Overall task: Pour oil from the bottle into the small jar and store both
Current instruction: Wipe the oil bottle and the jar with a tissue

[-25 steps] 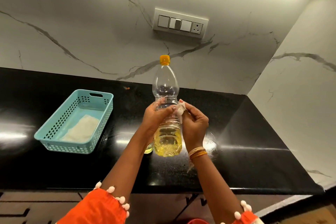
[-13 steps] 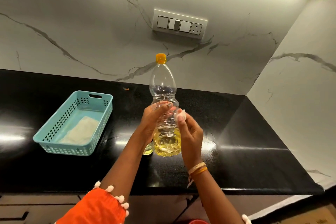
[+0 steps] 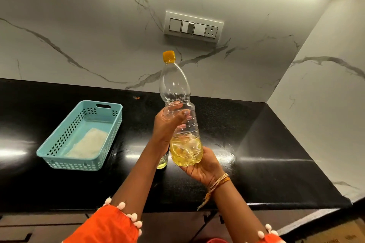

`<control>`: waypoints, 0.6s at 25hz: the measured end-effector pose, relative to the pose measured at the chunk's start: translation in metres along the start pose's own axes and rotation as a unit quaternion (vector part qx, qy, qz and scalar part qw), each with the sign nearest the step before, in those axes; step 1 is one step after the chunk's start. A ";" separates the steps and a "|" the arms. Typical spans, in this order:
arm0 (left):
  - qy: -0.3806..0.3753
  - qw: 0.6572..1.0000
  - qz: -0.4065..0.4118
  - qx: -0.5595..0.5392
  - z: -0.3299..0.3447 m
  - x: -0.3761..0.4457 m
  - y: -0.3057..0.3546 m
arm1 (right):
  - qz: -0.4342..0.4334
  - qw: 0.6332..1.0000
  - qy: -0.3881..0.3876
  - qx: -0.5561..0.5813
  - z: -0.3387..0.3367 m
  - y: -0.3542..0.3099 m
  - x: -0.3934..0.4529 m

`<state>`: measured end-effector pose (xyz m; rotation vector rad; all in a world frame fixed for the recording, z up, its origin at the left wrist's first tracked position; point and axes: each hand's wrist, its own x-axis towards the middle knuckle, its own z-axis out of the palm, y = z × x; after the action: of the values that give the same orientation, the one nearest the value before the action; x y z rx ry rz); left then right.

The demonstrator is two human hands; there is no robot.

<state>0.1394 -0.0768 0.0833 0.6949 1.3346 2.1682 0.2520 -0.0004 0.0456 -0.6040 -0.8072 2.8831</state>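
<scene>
I hold a clear plastic oil bottle [image 3: 174,89] with a yellow cap [image 3: 169,56] upright above the black counter [image 3: 266,154]; yellow oil fills only its bottom part. My left hand [image 3: 166,124] grips the bottle round its middle. My right hand [image 3: 203,167] cups the base from below, its fingers curled behind the bottle. Something white shows through the oil by those fingers. The small jar [image 3: 162,162] stands on the counter just behind my left forearm, and only a sliver with yellowish liquid shows.
A teal perforated basket [image 3: 59,162] with a white cloth [image 3: 88,144] inside sits on the counter to the left. Marble walls close the back and the right side. A switch panel [image 3: 194,26] is on the back wall.
My right hand has slid down from the bottle's middle, where it pinched a white tissue, to under the base. The bottle has risen a little and leans slightly left.
</scene>
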 end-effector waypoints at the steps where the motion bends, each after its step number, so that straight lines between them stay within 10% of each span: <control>1: 0.005 1.000 0.010 -0.001 0.001 0.000 -0.002 | 0.002 1.000 0.016 0.019 -0.003 0.003 -0.001; 9: 0.041 0.991 0.085 0.098 0.003 0.005 -0.008 | -0.189 0.966 0.175 -0.034 -0.012 0.010 -0.004; 15: 0.119 0.981 0.106 0.107 0.007 0.007 -0.013 | -0.438 0.804 0.230 -0.330 -0.005 0.045 -0.015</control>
<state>0.1412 -0.0625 0.0753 0.7033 1.7057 2.3575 0.2687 -0.0393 0.0241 -0.6812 -1.4876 1.5041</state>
